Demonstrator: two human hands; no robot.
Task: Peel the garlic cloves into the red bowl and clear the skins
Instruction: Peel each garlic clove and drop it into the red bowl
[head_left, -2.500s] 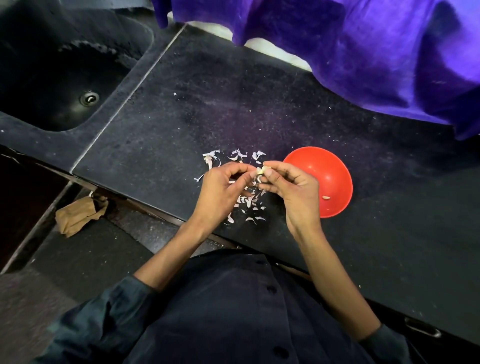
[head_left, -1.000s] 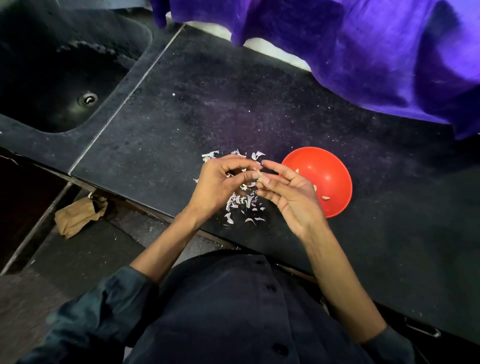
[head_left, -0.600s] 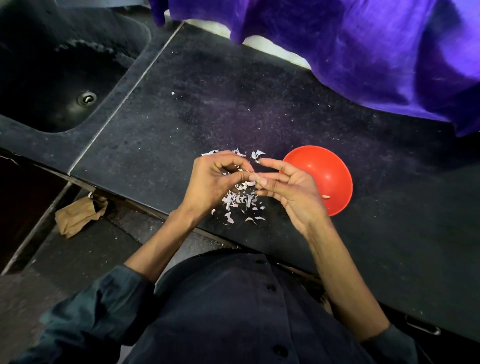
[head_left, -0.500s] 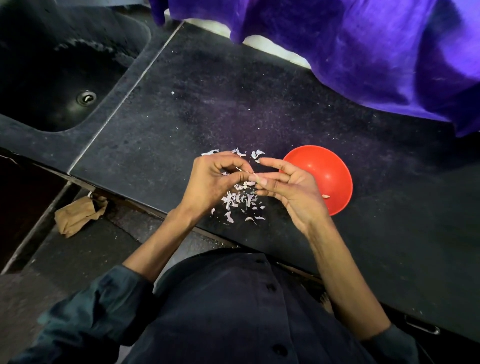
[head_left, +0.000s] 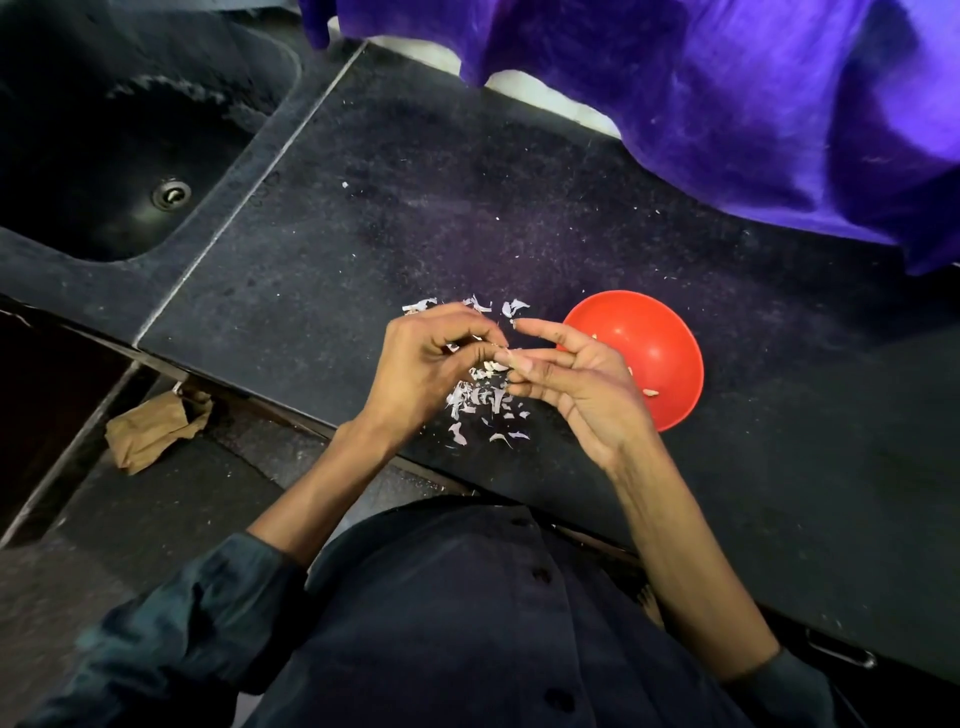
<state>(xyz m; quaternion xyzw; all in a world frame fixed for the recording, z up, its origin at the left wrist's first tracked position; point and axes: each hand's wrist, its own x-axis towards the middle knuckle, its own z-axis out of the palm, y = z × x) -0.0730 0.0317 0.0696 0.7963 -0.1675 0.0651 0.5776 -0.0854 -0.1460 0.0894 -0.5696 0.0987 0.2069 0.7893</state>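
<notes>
Head view: a few peeled cloves (head_left: 649, 392) lie in the red bowl (head_left: 654, 332), right of the hands. Left hand (head_left: 421, 364) pinches a clove (head_left: 493, 365); right hand (head_left: 576, 384), fingers spread, touches it. Skins (head_left: 483, 402) litter the near tabletop (head_left: 363, 234), uncleared; peeling seems midway.

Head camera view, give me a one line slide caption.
Both hands work a garlic clove above scattered skins, beside the red bowl.

— How many bowls were there?
— One red bowl (head_left: 644, 353), right of centre, with two or three peeled cloves (head_left: 649, 393) visible inside.
— And skins?
— Too many skin flakes (head_left: 480, 402) to count, mid-frame.
— Hands?
— Two.
</notes>
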